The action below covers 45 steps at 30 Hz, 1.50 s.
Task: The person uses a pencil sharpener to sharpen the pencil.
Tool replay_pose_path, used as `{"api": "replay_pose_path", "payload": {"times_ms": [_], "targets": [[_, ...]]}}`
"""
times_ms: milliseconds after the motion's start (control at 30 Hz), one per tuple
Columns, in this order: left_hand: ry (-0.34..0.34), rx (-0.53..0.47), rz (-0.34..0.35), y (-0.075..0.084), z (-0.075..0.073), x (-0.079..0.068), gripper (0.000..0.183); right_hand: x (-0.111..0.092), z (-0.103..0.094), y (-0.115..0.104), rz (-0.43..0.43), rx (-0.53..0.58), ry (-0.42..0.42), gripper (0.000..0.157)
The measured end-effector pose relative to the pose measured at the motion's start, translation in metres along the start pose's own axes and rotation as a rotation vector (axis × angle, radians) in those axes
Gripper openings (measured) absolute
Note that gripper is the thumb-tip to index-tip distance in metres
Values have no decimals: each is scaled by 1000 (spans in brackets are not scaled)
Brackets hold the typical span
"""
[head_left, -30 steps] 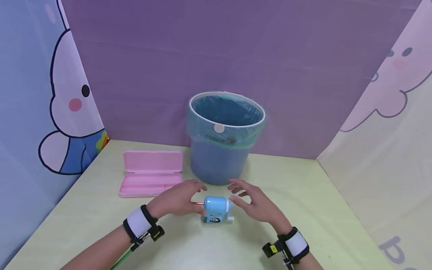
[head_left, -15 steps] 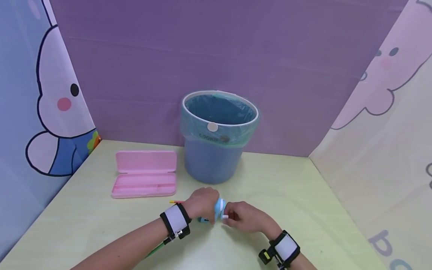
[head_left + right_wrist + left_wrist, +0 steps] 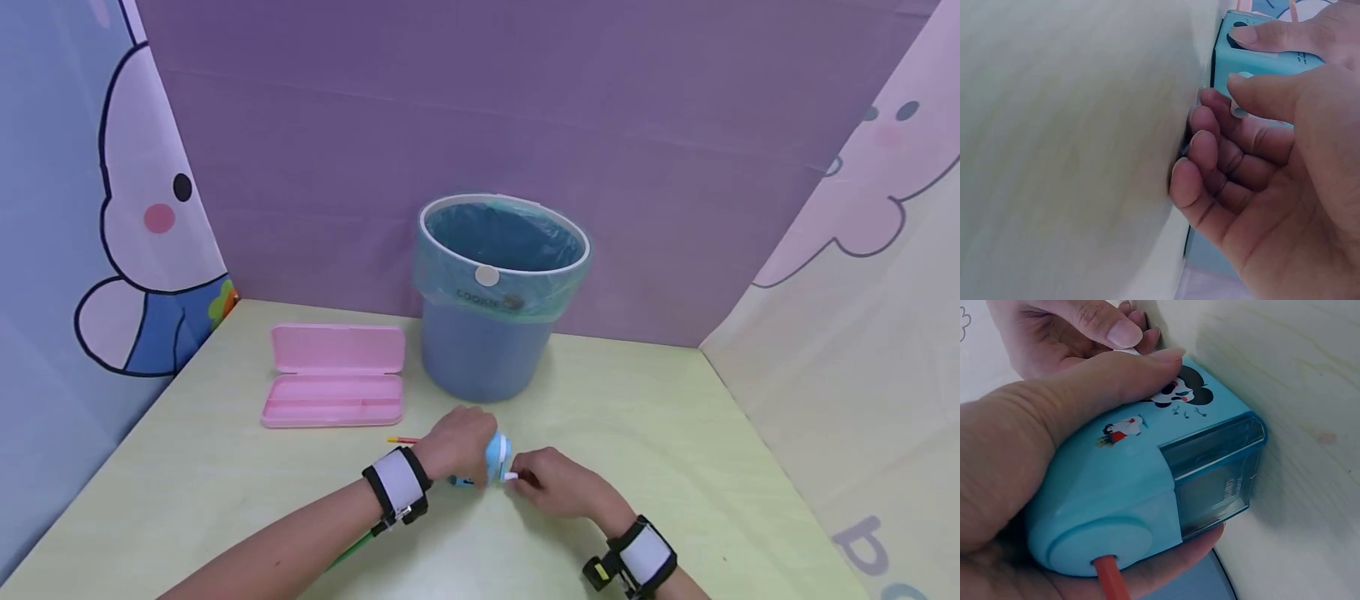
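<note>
A light-blue crank pencil sharpener [image 3: 1129, 481] with cartoon prints and a see-through shavings drawer [image 3: 1216, 481] stands on the table. My left hand [image 3: 459, 442] grips its body, thumb on one side and fingers round the other. From the sharpener's front hole sticks a red pencil [image 3: 1112, 578]; in the head view its yellow end points left. My right hand [image 3: 558, 482] is at the other side, thumb and forefinger pinching the white crank handle [image 3: 1239, 111]. The other fingers of that hand are curled beside it. Most of the sharpener is covered by my left hand in the head view.
Behind the left hand lies an opened pink pencil case [image 3: 333, 402]. A blue waste bin [image 3: 487, 350] with a bag liner stands behind the sharpener, near the purple back wall [image 3: 525, 100]. Printed cloth walls flank the pale table [image 3: 300, 500].
My left hand has moved right from the pencil onto the sharpener's body. My right hand has come down and taken hold of the crank handle. The camera view has shifted slightly.
</note>
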<state>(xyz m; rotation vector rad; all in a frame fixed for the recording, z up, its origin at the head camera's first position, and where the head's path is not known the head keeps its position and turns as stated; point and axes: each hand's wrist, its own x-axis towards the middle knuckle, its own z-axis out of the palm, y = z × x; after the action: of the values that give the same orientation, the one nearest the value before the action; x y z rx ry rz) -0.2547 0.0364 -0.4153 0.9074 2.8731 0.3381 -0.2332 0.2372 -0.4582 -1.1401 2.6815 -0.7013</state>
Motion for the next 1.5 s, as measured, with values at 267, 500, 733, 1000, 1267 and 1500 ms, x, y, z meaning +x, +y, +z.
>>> {"api": "replay_pose_path", "payload": {"times_ms": [267,500,733,1000,1267,1500], "targets": [[2,-6,16,-3,-2,-1,40,-2,6,-1,-32,-42,45,27],[17,-4,42,-3,0,-2,39,-4,6,0,-58,-23,-3,24],[10,-4,23,-3,3,-4,39,-12,2,-5,-87,203,-69,27],[24,5,37,-4,2,-1,39,-15,-8,-12,-57,268,-90,31],[-5,-12,3,-2,3,-1,39,-17,-10,-14,-50,241,-35,29],[1,-13,18,-1,1,-1,40,-18,-14,-11,-55,253,3,30]]}}
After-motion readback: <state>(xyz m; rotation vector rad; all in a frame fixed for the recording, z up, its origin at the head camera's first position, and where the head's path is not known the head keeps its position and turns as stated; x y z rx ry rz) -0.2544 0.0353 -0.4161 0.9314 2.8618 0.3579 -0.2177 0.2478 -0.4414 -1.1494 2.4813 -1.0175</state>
